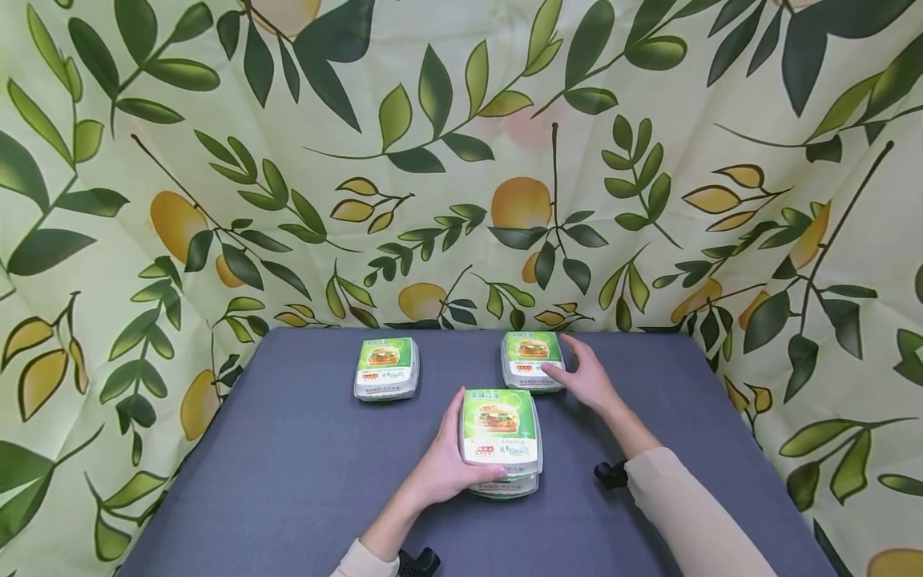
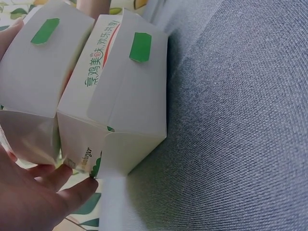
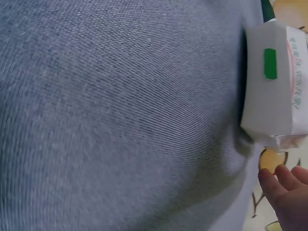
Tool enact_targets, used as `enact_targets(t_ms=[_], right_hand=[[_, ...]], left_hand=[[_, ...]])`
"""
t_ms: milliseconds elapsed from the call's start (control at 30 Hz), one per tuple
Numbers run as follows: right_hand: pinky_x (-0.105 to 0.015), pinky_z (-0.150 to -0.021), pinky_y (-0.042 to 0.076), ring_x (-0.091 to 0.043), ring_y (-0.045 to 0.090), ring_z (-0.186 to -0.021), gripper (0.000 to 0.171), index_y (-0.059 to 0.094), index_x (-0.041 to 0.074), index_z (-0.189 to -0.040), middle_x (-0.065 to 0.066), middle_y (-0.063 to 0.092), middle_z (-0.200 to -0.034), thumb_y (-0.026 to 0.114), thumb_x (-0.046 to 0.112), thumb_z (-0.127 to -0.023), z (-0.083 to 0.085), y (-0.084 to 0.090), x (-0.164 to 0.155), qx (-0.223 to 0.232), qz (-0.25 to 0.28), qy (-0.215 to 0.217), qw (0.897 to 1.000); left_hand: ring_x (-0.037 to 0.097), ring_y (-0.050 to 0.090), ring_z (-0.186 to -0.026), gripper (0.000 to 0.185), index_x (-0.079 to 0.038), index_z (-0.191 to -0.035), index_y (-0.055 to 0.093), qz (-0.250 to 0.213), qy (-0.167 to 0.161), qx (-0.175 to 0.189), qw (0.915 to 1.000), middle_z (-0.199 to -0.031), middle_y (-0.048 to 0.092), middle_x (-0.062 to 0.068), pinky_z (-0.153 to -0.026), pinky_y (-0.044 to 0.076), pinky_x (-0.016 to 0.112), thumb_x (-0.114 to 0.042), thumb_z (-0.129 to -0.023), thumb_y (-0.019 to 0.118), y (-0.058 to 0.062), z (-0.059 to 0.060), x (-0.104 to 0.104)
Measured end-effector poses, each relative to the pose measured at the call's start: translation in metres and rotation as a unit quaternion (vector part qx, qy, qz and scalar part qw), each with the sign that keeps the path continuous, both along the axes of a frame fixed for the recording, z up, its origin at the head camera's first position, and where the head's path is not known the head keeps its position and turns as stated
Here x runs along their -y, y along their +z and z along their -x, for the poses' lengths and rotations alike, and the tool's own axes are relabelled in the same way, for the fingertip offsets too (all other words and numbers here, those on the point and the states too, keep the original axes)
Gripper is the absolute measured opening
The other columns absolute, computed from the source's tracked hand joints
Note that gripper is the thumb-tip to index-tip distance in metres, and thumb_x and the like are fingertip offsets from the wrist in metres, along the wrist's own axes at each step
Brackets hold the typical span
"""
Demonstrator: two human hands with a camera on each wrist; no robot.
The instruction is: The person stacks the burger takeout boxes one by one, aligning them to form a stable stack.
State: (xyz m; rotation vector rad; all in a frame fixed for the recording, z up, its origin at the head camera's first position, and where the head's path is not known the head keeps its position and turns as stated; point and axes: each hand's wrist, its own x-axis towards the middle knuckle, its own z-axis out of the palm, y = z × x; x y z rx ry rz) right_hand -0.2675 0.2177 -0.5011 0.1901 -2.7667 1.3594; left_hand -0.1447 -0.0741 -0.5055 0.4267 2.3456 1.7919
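Note:
Two white burger boxes with green picture lids are stacked [image 1: 500, 437] near the middle of the dark blue table [image 1: 288, 465]. My left hand [image 1: 443, 465] grips the stack from its left side, thumb along the edge and fingers curled at the front. In the left wrist view the two boxes [image 2: 120, 96] lie side by side with my fingertips [image 2: 72, 185] at their lower edge. My right hand [image 1: 587, 377] reaches with straight fingers to the right side of a single box [image 1: 532, 359] farther back. In the right wrist view its fingertips [image 3: 284, 190] sit just short of that box [image 3: 269, 96].
A third burger box [image 1: 387, 367] lies alone at the back left of the table. A leaf-and-lemon patterned cloth [image 1: 461, 160] hangs close behind and round both sides of the table. Black wrist mounts [image 1: 611, 474] show by both sleeves.

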Motion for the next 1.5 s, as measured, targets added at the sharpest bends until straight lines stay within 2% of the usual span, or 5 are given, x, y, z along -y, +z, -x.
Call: enact_targets(t_ms=[233,467,700,1033,1500], right_hand=[[-0.061,-0.111,0.03,-0.046,0.035,-0.136,0.095,0.021,0.0,-0.16,-0.032,0.024,-0.157,0.077,0.033,-0.09,0.011,-0.016,0.001,0.022,0.03,0.024,0.999],[-0.059,-0.117,0.019,-0.046,0.025,-0.143,0.103,0.016,-0.002,-0.16,-0.033,0.017,-0.16,0.082,0.029,-0.087,0.016,-0.024,0.003,0.043,0.052,0.034,0.997],[-0.057,-0.12,0.016,-0.047,0.026,-0.145,0.1,0.019,-0.006,-0.158,-0.034,0.024,-0.159,0.083,0.019,-0.086,0.014,-0.023,0.003,0.02,0.082,0.032,0.996],[-0.055,-0.119,0.02,-0.044,0.028,-0.146,0.098,0.022,0.004,-0.161,-0.028,0.029,-0.16,0.081,0.029,-0.088,0.007,-0.027,0.006,0.034,0.074,0.007,0.997],[-0.053,-0.115,0.028,-0.041,0.04,-0.136,0.093,0.025,-0.001,-0.159,-0.032,0.038,-0.153,0.079,0.028,-0.09,-0.01,-0.014,0.004,0.015,0.079,-0.012,0.997]], left_hand=[[0.028,0.03,-0.144,0.132,-0.022,-0.164,0.003,0.003,0.0,-0.002,1.0,-0.163,0.023,0.011,-0.116,0.022,0.057,-0.033,-0.07,0.095,-0.001,0.001,0.0],[0.028,0.033,-0.141,0.132,-0.021,-0.164,0.003,0.005,-0.003,0.002,1.0,-0.161,0.026,0.012,-0.115,0.023,0.056,-0.034,-0.07,0.095,-0.002,0.002,-0.001],[0.027,0.033,-0.142,0.133,-0.02,-0.164,0.004,0.007,-0.001,-0.001,1.0,-0.161,0.026,0.012,-0.116,0.022,0.056,-0.035,-0.069,0.095,-0.003,0.002,0.0],[0.027,0.034,-0.141,0.133,-0.021,-0.164,0.004,0.006,0.002,-0.005,1.0,-0.161,0.027,0.012,-0.115,0.024,0.056,-0.033,-0.069,0.096,-0.001,0.001,0.0],[0.029,0.031,-0.144,0.135,-0.017,-0.164,0.005,0.015,0.006,-0.015,0.9998,-0.163,0.023,0.014,-0.117,0.022,0.054,-0.034,-0.067,0.097,-0.004,0.001,0.0]])
